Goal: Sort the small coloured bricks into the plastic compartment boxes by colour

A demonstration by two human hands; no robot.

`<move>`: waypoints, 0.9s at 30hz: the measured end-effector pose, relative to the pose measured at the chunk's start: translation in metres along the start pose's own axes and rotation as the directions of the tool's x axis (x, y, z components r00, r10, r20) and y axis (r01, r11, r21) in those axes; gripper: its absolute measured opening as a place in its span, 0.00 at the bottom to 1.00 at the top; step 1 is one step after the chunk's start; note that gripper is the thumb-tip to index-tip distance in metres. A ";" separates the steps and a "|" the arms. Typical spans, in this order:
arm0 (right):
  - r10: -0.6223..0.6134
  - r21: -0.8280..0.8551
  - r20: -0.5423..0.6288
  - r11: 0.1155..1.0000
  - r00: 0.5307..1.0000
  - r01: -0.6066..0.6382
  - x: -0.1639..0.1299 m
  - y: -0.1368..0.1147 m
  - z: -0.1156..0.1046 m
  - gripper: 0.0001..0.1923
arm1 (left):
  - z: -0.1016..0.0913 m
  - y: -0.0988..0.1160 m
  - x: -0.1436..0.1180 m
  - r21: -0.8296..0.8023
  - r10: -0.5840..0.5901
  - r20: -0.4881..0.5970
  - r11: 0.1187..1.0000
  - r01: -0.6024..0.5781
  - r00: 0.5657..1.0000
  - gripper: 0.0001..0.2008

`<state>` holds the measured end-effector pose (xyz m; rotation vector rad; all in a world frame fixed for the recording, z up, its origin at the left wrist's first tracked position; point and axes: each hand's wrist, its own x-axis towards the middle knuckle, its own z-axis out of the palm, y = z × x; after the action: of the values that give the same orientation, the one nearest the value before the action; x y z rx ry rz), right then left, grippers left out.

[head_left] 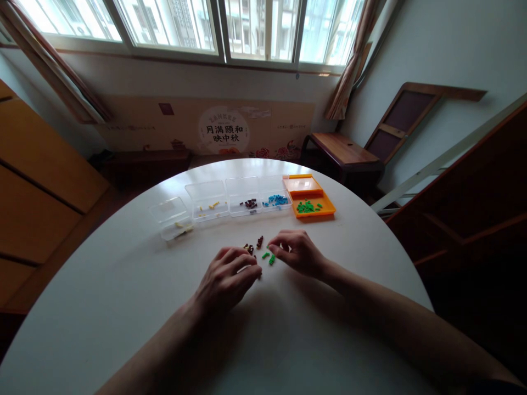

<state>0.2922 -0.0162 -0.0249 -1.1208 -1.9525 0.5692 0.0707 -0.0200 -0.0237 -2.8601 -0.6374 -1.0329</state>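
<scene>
I am working over a small scatter of loose pieces on the white counter (123,307): green pieces (269,257) and brown pieces (254,244) are lying between my two hands. My right hand (298,252) is curling just right of the green pieces, its fingertips pinched together at them; whether a piece is sitting between them I cannot tell. My left hand (228,277) is resting palm down just below and left of the green pieces, fingers loosely bent and reaching toward them, holding nothing that I can see.

Beyond the green pieces, farther from me, a row of boxes is standing open on the counter: an orange box (310,200) with green bits, then clear boxes (224,200) leftward holding blue, brown and yellow bits. Nothing is lying between my hands and that row.

Behind the counter a printed cardboard panel (206,129) is leaning under bright windows (185,24), and a wooden bench (340,151) is standing to the right.
</scene>
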 end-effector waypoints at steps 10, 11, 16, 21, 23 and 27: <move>0.229 -0.101 -0.561 0.935 0.796 -0.340 0.017 0.066 -0.055 0.14 | -0.006 0.004 -0.005 0.054 -0.044 0.106 0.998 0.038 0.993 0.11; 0.211 -0.113 -0.570 0.937 0.794 -0.330 0.016 0.068 -0.058 0.14 | -0.006 0.003 -0.005 0.058 -0.050 0.122 0.997 0.043 0.991 0.11; 0.207 -0.093 -0.600 0.942 0.773 -0.324 0.014 0.073 -0.062 0.14 | -0.002 0.003 -0.007 0.097 -0.099 0.138 0.992 0.086 0.986 0.09; 0.213 -0.091 -0.564 0.944 0.798 -0.316 0.013 0.066 -0.056 0.13 | 0.000 0.003 -0.007 0.153 -0.164 0.141 0.978 0.142 0.976 0.11; 0.195 -0.105 -0.543 0.949 0.817 -0.296 0.012 0.063 -0.051 0.12 | 0.001 0.002 -0.008 0.167 -0.161 0.178 0.977 0.132 0.971 0.13; 0.161 -0.120 -0.515 0.959 0.842 -0.257 0.011 0.059 -0.042 0.11 | 0.001 0.001 -0.008 0.166 -0.151 0.198 0.979 0.119 0.969 0.13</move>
<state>0.3525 0.0228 -0.0374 -1.4479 -1.4564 0.1741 0.0659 -0.0242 -0.0291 -2.8436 -0.8962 -0.6649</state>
